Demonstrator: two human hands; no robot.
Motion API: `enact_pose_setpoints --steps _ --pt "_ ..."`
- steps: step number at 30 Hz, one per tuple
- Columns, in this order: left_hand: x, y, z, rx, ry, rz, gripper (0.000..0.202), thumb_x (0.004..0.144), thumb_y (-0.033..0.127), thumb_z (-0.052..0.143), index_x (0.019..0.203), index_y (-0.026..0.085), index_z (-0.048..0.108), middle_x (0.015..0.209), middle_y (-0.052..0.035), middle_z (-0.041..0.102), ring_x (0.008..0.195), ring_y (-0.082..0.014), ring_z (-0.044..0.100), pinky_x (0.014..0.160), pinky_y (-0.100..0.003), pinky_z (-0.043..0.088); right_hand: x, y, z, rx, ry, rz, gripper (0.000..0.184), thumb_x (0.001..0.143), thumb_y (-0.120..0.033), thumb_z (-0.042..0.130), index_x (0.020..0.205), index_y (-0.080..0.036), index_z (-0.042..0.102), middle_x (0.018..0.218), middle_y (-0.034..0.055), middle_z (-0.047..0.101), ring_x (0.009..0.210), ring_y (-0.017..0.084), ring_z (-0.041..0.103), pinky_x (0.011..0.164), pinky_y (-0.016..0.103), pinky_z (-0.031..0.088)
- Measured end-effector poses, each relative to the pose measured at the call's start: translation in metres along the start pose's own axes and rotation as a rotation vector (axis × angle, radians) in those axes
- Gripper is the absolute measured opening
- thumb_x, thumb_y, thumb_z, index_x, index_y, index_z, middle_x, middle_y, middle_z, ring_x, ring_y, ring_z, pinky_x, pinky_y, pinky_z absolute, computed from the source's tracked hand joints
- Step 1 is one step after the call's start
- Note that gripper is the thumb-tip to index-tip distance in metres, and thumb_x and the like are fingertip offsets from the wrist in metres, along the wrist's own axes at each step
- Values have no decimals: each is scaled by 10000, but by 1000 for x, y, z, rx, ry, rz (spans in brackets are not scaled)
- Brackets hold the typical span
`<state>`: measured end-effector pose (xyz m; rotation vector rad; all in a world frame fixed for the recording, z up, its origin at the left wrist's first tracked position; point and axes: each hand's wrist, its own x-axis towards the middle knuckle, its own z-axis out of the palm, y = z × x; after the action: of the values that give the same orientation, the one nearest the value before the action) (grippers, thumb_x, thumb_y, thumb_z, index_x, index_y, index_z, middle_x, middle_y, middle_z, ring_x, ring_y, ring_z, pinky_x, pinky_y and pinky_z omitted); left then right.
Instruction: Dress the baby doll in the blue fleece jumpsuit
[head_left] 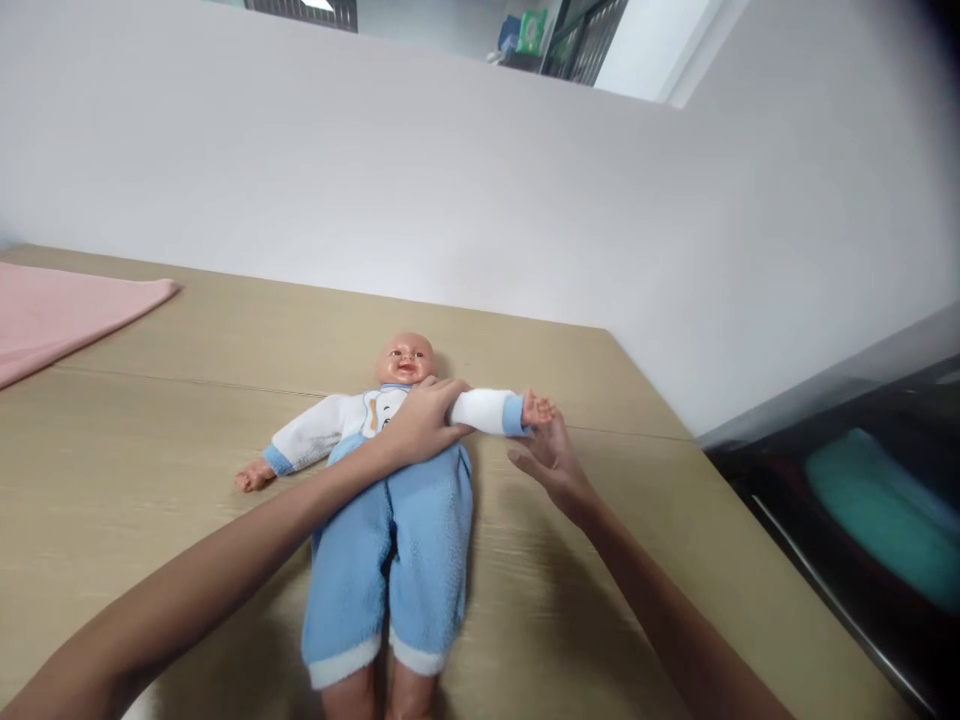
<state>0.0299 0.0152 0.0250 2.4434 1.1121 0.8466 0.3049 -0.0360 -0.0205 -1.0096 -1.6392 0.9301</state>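
Observation:
A baby doll (397, 520) in a white top and blue dungarees lies on its back on the wooden table (150, 400), head towards the wall. My left hand (424, 420) reaches across its chest and grips the upper part of the doll's outstretched arm, fingers wrapped round the white sleeve (484, 410). My right hand (551, 455) is at the end of that arm, fingers curled round the doll's small hand (536, 408). The doll's other arm (292, 445) lies stretched out flat on the table.
A pink cloth (60, 310) lies at the table's far left. A white wall (450, 180) runs behind the table. Past the table's right edge is a dark container (825, 500) with something teal (885, 510) inside.

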Motion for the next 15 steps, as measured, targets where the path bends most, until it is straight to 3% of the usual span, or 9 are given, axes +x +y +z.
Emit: enact_pose_setpoints --steps 2,4,8,11,15 --pt "-5 -3 -7 -98 75 -16 328 983 341 741 1261 169 711 1183 -138 789 1096 -345 691 967 -465 544 -6 10 11 -15 -29 22 827 978 -457 822 1677 -301 407 1634 203 598 1440 345 658 1168 558 606" --pt "-9 -5 -14 -282 160 -23 343 995 387 735 1259 169 713 1186 -130 792 1102 -340 704 974 -454 550 -13 12 22 -43 -108 53 683 997 -388 786 1617 -274 523 1538 185 678 1369 335 703 1166 549 595" --pt "-19 -6 -27 -634 305 -78 416 961 409 791 1300 180 718 1306 -124 808 1231 -341 736 1092 -455 559 -19 -3 54 74 -298 139 529 1041 -412 798 1522 -271 631 1472 150 718 1336 323 727 1151 521 603" --pt "-26 -9 -33 -812 439 -182 524 880 431 876 1320 194 715 1405 -128 799 1343 -350 724 1191 -477 540 -16 -17 80 230 -304 164 522 1037 -486 832 1466 -263 633 1422 135 712 1308 307 722 1155 509 588" --pt "-36 -17 -41 -974 608 -355 493 781 501 950 1119 196 760 1227 -120 855 1240 -367 769 1134 -482 593 -7 -31 106 377 -271 188 538 996 -532 896 1389 -266 644 1363 101 698 1258 284 701 1139 468 566"
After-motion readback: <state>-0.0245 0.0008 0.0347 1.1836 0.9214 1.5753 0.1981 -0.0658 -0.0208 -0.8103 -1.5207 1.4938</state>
